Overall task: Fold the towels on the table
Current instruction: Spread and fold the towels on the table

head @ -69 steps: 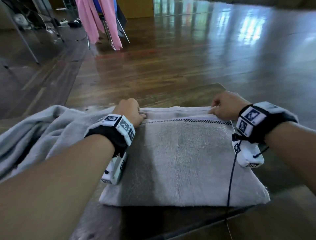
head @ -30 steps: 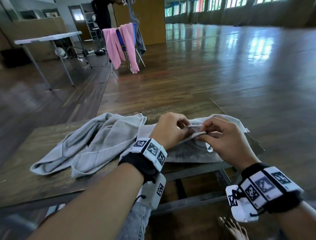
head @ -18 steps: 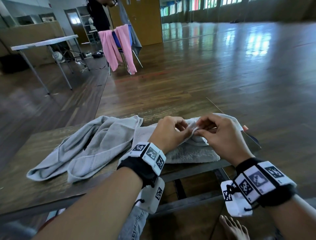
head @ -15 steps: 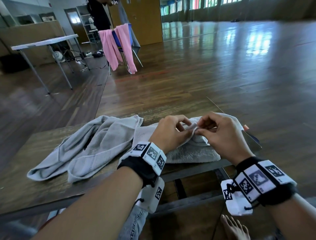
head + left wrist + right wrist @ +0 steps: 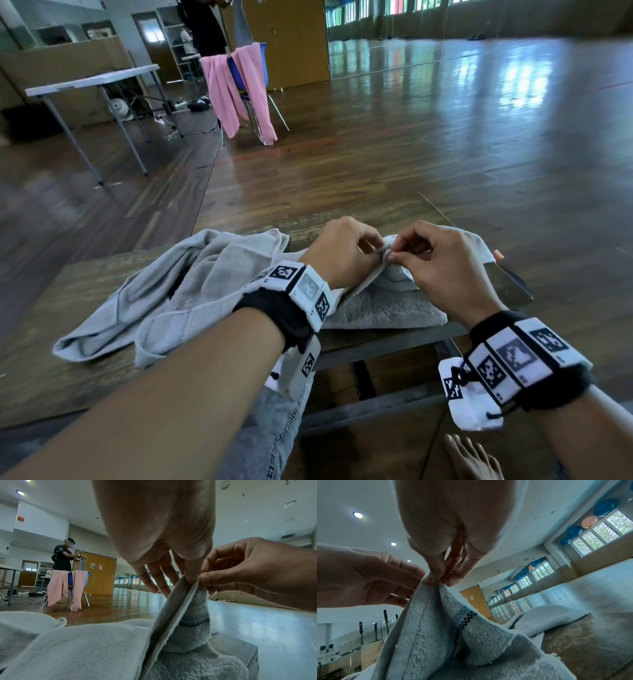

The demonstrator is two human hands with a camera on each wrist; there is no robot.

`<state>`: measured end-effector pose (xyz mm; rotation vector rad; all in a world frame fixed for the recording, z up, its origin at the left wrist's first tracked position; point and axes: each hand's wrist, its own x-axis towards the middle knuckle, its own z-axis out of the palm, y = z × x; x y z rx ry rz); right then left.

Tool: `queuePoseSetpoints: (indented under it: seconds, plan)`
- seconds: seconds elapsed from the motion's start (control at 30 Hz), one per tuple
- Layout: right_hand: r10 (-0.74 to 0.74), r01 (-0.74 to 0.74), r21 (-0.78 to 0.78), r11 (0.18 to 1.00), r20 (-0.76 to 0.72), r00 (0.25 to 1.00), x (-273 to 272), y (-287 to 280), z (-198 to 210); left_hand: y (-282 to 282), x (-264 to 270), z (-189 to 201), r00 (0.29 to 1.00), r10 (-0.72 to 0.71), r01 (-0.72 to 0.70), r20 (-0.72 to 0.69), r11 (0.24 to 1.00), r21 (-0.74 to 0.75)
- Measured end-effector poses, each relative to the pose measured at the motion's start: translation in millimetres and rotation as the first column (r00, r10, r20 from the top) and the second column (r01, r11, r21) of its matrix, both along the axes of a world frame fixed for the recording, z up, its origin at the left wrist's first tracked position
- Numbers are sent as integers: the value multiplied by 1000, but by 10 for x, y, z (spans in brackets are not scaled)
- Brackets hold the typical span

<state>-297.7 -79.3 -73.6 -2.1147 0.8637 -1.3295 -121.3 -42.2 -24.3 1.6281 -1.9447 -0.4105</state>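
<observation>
A grey towel [image 5: 383, 308] with a dark checked stripe [image 5: 193, 623] lies partly folded on the right of the wooden table [image 5: 51, 370]. My left hand [image 5: 342, 253] and right hand [image 5: 442, 263] meet above its middle. Each pinches the same raised edge of this towel [image 5: 181, 601] between thumb and fingertips. The right wrist view has the pinched corner [image 5: 433, 586] hanging down in folds. A second grey towel [image 5: 178, 291] lies crumpled on the left of the table, untouched.
The table's right corner [image 5: 513, 291] is just beyond the folded towel, with a small dark and orange item at its edge. On the floor behind stand a blue chair draped with pink towels [image 5: 239, 92], a white folding table [image 5: 92, 82] and another person [image 5: 63, 557].
Since the towel lay flat with my hands apart at its far corners, both hands have come together at the middle and lifted the edge. Over the last half second they barely moved.
</observation>
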Motion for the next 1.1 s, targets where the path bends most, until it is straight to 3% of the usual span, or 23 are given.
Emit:
queuePoseSetpoints:
  seconds: [0.23, 0.6, 0.93, 1.1]
  plan:
    - [3, -4, -4, 1000, -45, 999, -20, 6, -17, -59, 21, -122, 987, 157, -157, -10, 974, -166]
    - [-21, 20, -7, 1000, -48, 999, -53, 39, 43, 29, -89, -322, 992, 16, -47, -125, 968, -245]
    - [-25, 22, -47, 999, -67, 997, -2, 102, 121, 75, -81, -305, 981, 72, -127, -181, 942, -311]
    - [-60, 57, -41, 998, -60, 996, -20, 72, 100, 93, -94, -272, 973, 83, -132, -217, 966, -221]
